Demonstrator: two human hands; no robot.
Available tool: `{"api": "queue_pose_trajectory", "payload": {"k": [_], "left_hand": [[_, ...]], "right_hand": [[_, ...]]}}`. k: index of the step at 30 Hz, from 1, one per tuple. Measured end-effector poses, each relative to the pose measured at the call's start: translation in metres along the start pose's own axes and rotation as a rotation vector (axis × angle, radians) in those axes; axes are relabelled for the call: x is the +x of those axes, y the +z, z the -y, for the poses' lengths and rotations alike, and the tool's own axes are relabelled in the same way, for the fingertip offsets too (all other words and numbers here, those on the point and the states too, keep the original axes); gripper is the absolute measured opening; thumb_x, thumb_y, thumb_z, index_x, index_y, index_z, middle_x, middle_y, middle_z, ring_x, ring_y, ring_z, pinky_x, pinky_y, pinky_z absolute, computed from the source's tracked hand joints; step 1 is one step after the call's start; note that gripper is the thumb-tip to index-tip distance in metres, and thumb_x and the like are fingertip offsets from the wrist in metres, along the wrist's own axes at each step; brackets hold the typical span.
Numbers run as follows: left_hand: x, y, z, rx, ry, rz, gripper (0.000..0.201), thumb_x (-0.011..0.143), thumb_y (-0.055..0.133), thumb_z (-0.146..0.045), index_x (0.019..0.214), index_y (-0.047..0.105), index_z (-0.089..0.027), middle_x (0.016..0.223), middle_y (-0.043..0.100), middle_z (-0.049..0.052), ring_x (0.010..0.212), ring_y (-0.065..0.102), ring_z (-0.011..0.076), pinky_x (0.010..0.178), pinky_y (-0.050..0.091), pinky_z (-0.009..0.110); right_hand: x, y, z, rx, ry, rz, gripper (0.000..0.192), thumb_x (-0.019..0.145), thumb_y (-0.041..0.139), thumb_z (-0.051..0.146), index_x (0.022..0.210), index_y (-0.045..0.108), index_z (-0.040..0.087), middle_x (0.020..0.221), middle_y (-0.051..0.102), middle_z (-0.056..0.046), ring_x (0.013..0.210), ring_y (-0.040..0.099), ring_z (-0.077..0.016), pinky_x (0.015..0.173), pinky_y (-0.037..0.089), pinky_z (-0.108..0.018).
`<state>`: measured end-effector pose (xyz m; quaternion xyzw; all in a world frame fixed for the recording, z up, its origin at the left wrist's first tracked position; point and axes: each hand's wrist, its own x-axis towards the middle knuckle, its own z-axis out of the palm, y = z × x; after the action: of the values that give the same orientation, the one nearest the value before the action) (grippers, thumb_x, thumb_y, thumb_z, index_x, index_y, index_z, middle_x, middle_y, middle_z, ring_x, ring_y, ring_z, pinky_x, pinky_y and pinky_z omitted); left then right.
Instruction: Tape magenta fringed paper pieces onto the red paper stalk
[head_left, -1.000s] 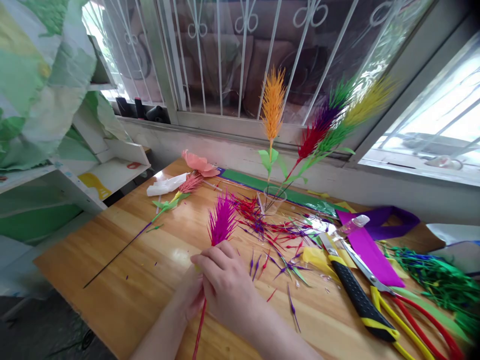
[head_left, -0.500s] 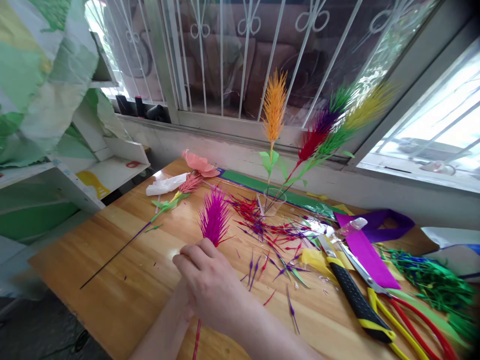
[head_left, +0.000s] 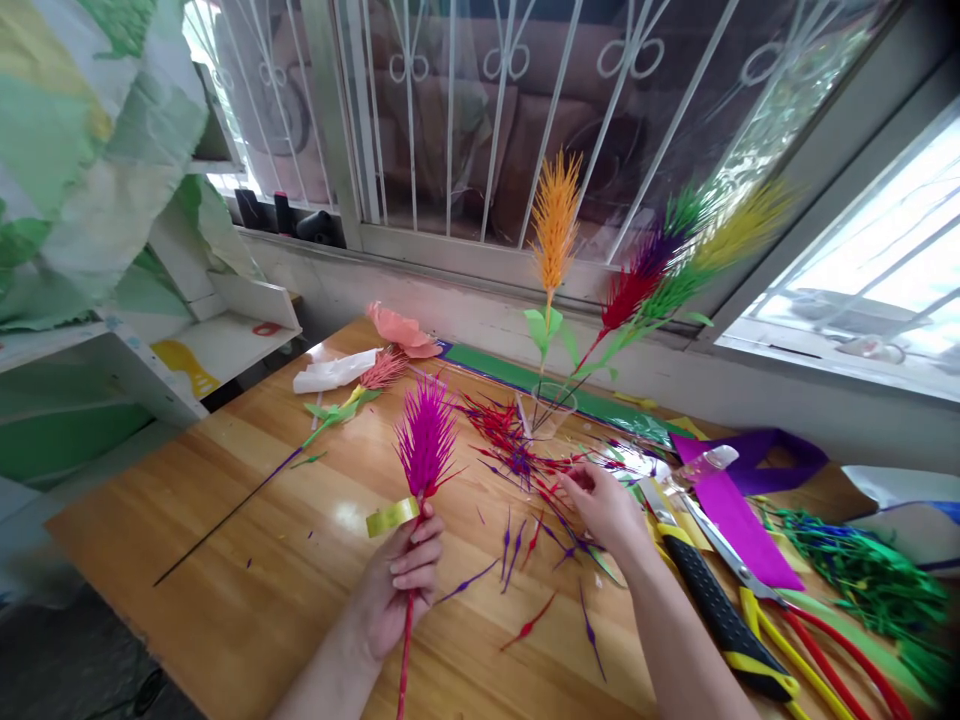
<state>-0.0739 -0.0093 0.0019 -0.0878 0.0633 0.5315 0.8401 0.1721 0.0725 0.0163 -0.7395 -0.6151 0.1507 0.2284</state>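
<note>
A wooden table [head_left: 247, 560] is strewn with paper spikes [head_left: 525, 455], so loose pieces lie just ahead of the fingers. The left hand [head_left: 394, 590] is curled closed around a magenta spiky flower [head_left: 426, 440], holding it upright by its stem. The right hand [head_left: 604, 505] reaches into the spikes, fingers loosely spread, touching them.

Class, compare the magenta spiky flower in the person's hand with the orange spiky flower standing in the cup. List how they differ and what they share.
The magenta flower is gripped by the left hand; the orange flower stands in a clear cup. The magenta flower has yellow-green tape hanging loose under its head; the orange flower bears green leaves on its stem. Both have spiky, feathery heads and stand roughly upright.
</note>
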Motion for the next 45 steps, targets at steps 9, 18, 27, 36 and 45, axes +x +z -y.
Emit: {"api": "queue_pose_trajectory", "payload": {"k": [9,18,27,36,45], "left_hand": [[0.000,0.000,0.005,-0.147,-0.044,-0.005,0.017,0.090,0.031,-0.014,0.088,0.047,-0.012,0.064,0.040,-0.004,0.039,0.040,-0.0036,0.030,0.029,-0.001],[0.001,0.001,0.006,-0.169,-0.055,-0.009,0.015,0.090,0.032,-0.016,0.089,0.047,-0.012,0.065,0.041,-0.003,0.040,0.040,-0.0027,0.030,0.031,0.000],[0.000,-0.002,0.008,-0.227,-0.084,0.031,0.022,0.091,0.024,-0.021,0.091,0.043,-0.012,0.067,0.037,-0.002,0.043,0.035,0.0003,0.029,0.030,0.002],[0.000,0.000,0.009,-0.404,-0.146,0.107,0.017,0.091,0.026,-0.022,0.085,0.039,-0.014,0.068,0.037,-0.001,0.046,0.036,0.0018,0.030,0.031,0.000],[-0.001,0.001,0.009,-0.465,-0.161,0.125,0.018,0.090,0.028,-0.025,0.083,0.041,-0.015,0.066,0.036,-0.001,0.046,0.036,0.0030,0.029,0.031,0.001]], "right_hand": [[0.004,0.012,-0.006,-0.083,0.164,0.049,0.021,0.064,0.055,0.042,0.056,0.058,0.022,0.061,0.061,-0.004,0.063,0.054,-0.0207,0.053,0.029,-0.028],[0.001,-0.010,0.001,0.374,0.101,0.148,0.020,0.066,0.052,0.039,0.067,0.053,0.019,0.056,0.054,0.001,0.050,0.048,-0.0123,0.047,0.035,-0.024],[-0.051,-0.001,0.110,1.067,-0.058,0.562,0.021,0.064,0.064,0.033,0.069,0.051,0.017,0.060,0.050,0.005,0.048,0.043,-0.0056,0.043,0.034,-0.017],[-0.058,0.024,0.137,1.100,0.037,0.589,0.017,0.064,0.063,0.029,0.066,0.051,0.018,0.051,0.053,0.006,0.049,0.049,-0.0082,0.049,0.042,-0.020],[-0.061,0.032,0.142,1.078,0.071,0.508,0.015,0.064,0.062,0.028,0.065,0.051,0.017,0.048,0.051,0.006,0.044,0.046,-0.0076,0.042,0.040,-0.019]]}}
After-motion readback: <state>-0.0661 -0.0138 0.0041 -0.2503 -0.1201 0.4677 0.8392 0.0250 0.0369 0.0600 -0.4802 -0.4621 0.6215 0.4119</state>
